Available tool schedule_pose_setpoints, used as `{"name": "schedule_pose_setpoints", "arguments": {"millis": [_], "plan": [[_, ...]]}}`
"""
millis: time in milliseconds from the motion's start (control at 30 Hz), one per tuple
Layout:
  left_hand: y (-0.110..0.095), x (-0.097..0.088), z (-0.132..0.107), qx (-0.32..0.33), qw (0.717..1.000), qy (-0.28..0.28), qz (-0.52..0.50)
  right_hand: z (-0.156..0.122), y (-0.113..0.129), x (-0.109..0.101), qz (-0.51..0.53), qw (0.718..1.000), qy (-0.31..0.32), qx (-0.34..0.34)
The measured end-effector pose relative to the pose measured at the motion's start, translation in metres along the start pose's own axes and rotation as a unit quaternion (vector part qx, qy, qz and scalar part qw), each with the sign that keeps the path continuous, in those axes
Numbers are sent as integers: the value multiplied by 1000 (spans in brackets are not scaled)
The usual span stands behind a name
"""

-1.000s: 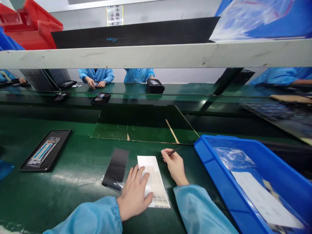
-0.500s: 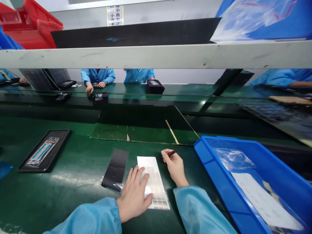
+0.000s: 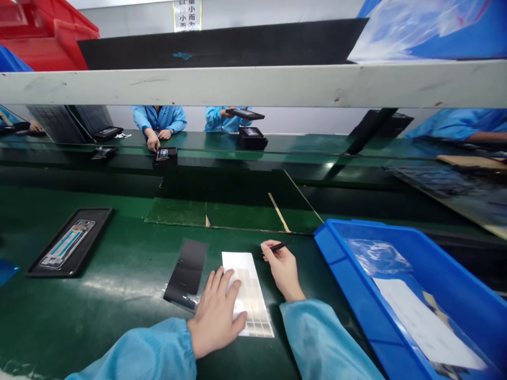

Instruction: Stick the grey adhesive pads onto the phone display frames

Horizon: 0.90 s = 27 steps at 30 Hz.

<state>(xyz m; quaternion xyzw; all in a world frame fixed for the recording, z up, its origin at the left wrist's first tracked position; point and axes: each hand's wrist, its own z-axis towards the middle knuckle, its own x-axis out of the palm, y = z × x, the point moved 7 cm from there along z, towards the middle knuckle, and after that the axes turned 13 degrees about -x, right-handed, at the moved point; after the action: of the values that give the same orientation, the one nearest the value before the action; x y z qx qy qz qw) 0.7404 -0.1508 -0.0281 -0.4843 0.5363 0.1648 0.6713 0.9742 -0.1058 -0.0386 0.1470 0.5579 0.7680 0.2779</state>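
Clearly, the left hand (image 3: 216,316) is lying flat with its fingers spread, pressing on a white sheet (image 3: 254,301) that is resting on the green desk (image 3: 114,295) toward the near edge. The right hand (image 3: 283,269) is pinching a slim dark tool (image 3: 280,246) just off the sheet's far right corner, so the two hands are working apart. Judging from this pose, the step in hand is seeming to be a steadying one, with the palm pinning the sheet and the tool waiting beside it; whether the tip is touching anything I cannot tell. Any move onto the sheet would be calling for a firm left palm and a short, low reach inward from the right. As for edges, a black film strip (image 3: 186,272) is lying just beside the left hand, so that side is leaving little slack. A blue bin (image 3: 344,285) is bounding the desk's right side, its wall standing near the right forearm. Toward the far edge, a glass panel (image 3: 237,215) is stretching beyond both hands. Wider room is opening leftward, between the strip and a black tray (image 3: 93,243), which is holding a metal frame (image 3: 68,244) near the desk's left side.
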Motion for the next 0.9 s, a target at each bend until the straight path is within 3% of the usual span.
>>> {"name": "schedule_pose_setpoints", "arguments": {"millis": [900], "plan": [[-1,-2,0,8,1000,-4,0,0,3,0,-8,1000,3,0]]}}
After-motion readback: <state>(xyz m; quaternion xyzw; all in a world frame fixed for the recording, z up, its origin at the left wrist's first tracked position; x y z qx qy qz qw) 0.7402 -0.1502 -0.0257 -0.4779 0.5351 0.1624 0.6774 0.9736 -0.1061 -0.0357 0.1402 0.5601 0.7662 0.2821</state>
